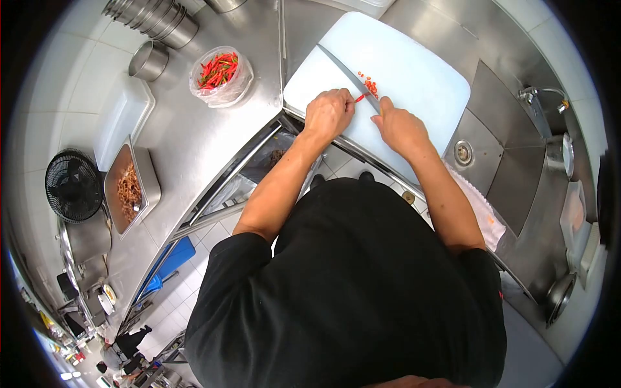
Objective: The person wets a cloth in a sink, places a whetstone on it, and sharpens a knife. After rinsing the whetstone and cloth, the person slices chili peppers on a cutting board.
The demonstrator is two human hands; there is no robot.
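Note:
A large white cutting board (pixel 414 71) lies on the steel counter in front of me. My right hand (pixel 402 129) grips the handle of a long kitchen knife (pixel 343 66), whose blade points to the far left across the board. Fingers curled, my left hand (pixel 328 111) holds a red chili pepper (pixel 361 97) down on the board, its tip sticking out toward the blade. Several small chili rings (pixel 370 85) lie just beyond the blade. On the counter to the left stands a lined plastic tub of whole red chilies (pixel 218 70).
A steel sink (pixel 517 187) is at my right, with a cloth (pixel 482 210) over its front edge. Along the left counter are a steel pan of brown food (pixel 129 187), a black fan (pixel 73 185) and stacked steel containers (pixel 155 22). Another person (pixel 119 352) is far off at lower left.

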